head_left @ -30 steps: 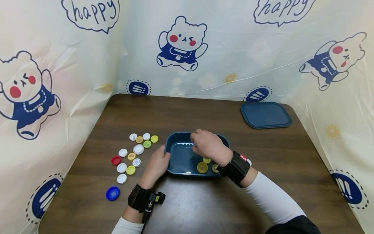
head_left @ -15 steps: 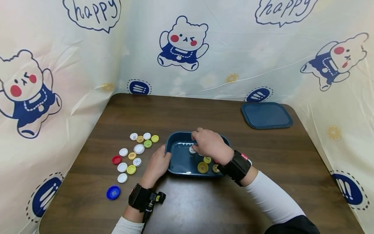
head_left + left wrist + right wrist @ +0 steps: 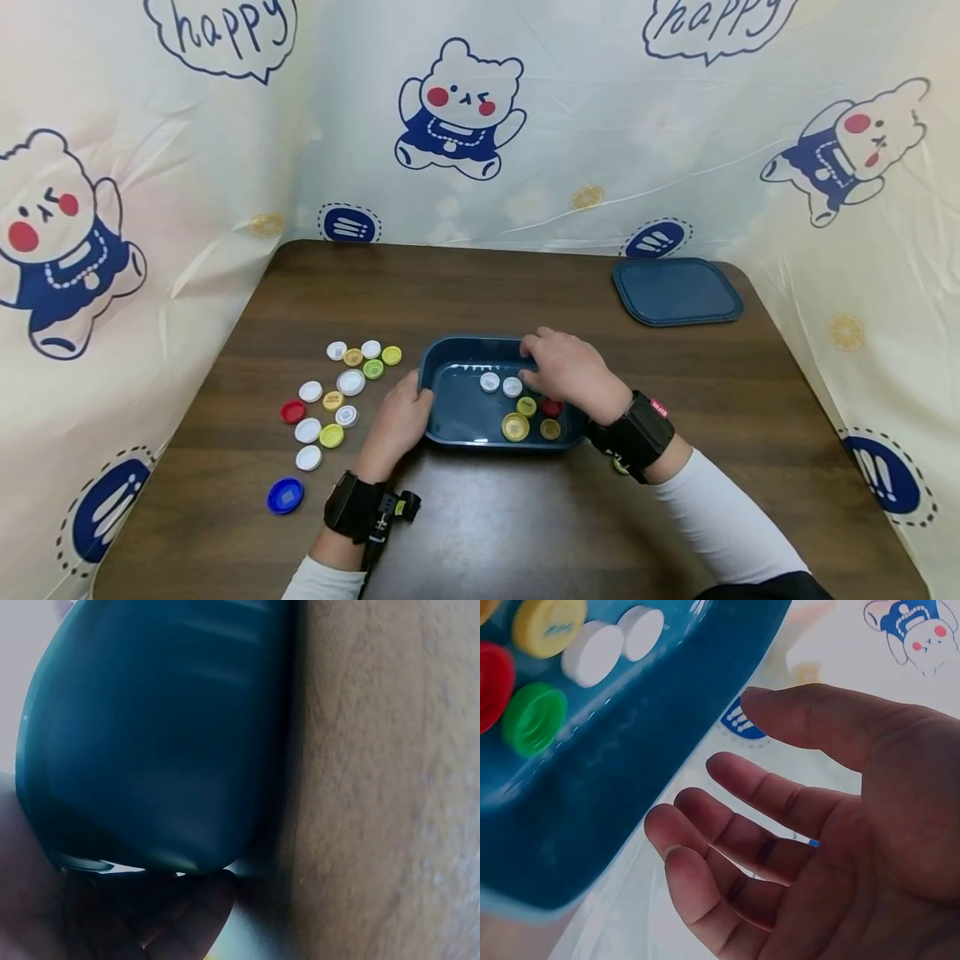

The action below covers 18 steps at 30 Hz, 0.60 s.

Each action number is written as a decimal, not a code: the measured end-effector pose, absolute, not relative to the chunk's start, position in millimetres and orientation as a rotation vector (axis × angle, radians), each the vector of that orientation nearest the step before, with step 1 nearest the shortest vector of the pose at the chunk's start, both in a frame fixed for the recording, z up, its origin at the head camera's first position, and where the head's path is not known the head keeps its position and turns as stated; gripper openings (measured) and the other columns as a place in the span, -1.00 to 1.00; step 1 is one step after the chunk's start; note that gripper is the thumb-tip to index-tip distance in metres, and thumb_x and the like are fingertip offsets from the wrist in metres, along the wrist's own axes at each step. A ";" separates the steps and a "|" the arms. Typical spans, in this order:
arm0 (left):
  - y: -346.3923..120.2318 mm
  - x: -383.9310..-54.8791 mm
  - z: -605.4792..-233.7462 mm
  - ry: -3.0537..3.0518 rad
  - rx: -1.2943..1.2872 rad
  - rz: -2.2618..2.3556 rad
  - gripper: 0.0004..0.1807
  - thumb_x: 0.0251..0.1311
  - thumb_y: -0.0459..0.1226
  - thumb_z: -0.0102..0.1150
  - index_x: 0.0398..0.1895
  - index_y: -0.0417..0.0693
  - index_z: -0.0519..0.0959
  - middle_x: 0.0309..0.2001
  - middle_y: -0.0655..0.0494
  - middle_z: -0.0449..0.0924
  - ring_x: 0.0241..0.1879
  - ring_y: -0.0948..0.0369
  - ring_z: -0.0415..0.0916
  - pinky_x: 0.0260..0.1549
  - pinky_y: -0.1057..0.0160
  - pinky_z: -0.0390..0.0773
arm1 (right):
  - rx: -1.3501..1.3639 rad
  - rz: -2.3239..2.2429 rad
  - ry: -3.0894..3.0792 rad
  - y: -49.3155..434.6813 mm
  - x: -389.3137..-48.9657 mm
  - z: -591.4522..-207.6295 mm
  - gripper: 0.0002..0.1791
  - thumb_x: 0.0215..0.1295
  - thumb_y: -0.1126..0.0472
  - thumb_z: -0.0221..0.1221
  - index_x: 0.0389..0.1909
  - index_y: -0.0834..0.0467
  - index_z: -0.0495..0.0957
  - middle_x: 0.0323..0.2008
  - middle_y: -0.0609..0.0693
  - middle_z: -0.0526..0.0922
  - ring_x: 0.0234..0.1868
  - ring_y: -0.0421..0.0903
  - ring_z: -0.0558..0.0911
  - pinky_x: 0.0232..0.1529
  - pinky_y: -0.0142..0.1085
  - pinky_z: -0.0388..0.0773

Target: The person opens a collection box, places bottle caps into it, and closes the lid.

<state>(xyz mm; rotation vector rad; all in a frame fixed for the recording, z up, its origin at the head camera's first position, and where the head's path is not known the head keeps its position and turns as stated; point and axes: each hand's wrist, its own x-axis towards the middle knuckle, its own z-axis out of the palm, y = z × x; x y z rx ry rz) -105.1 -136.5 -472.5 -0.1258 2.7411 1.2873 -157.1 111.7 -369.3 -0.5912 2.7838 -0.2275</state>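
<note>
A dark blue rectangular box [image 3: 456, 410] stands on the table. My left hand [image 3: 397, 421] grips its left end, with the thumb at the rim; in the left wrist view, fingers [image 3: 199, 919] lie against the box wall [image 3: 150, 735]. Over the box's right part is my right hand [image 3: 573, 373]. Its fingers [image 3: 735, 832] are loosely bent and hold nothing in the right wrist view. Inside the box lie bottle caps: two white caps [image 3: 490, 382], yellow ones [image 3: 515, 427], a red cap [image 3: 552, 407] and a green cap [image 3: 535, 720], partly hidden by the right hand in the head view.
Left of the box are several loose white, yellow, green and red caps [image 3: 351, 382], with a larger blue cap [image 3: 285, 496] nearest me. A flat dark blue lid [image 3: 678, 292] lies at the back right. Another cap [image 3: 620, 467] shows partly beneath the right wrist band.
My right hand has let go of a white cap in the box and moved right, its fingers loosening. Two white caps now show there. My left hand stays on the box.
</note>
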 end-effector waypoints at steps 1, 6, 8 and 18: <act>-136.5 -105.0 -472.3 2.740 -0.125 1.287 -0.61 0.48 -0.26 -0.23 0.21 -0.23 0.43 0.01 -0.12 0.48 -0.07 0.00 0.39 -0.05 -0.02 0.42 | -0.584 -0.235 2.790 116.3 -156.4 -369.3 -0.56 0.35 -0.02 0.31 0.13 0.13 0.60 0.02 0.07 0.57 -0.17 -0.03 0.57 -0.16 -0.11 0.62; -137.1 -105.0 -471.7 2.736 -0.111 1.285 -0.58 0.48 -0.24 -0.24 0.26 -0.23 0.41 0.08 -0.12 0.48 -0.04 -0.01 0.40 -0.01 -0.03 0.41 | -0.545 -0.284 2.817 142.4 -153.8 -371.9 -0.57 0.36 0.02 0.29 0.13 0.16 0.59 0.04 0.12 0.58 -0.16 0.00 0.59 -0.14 -0.07 0.60; -136.9 -105.0 -471.2 2.733 -0.110 1.285 -0.58 0.48 -0.24 -0.25 0.27 -0.23 0.40 0.09 -0.13 0.48 -0.03 -0.01 0.40 0.00 -0.04 0.41 | -0.508 -0.313 2.817 154.3 -154.0 -374.2 -0.58 0.37 0.03 0.28 0.14 0.17 0.59 0.03 0.13 0.58 -0.17 0.00 0.58 -0.15 -0.07 0.60; -136.4 -105.3 -471.4 2.736 -0.108 1.279 -0.56 0.48 -0.24 -0.26 0.28 -0.23 0.40 0.10 -0.12 0.49 -0.01 -0.01 0.41 0.03 -0.06 0.43 | -0.335 -0.424 2.789 209.1 -142.3 -392.2 -0.55 0.40 0.07 0.23 0.19 0.23 0.55 0.09 0.21 0.58 0.05 0.13 0.60 -0.02 0.04 0.59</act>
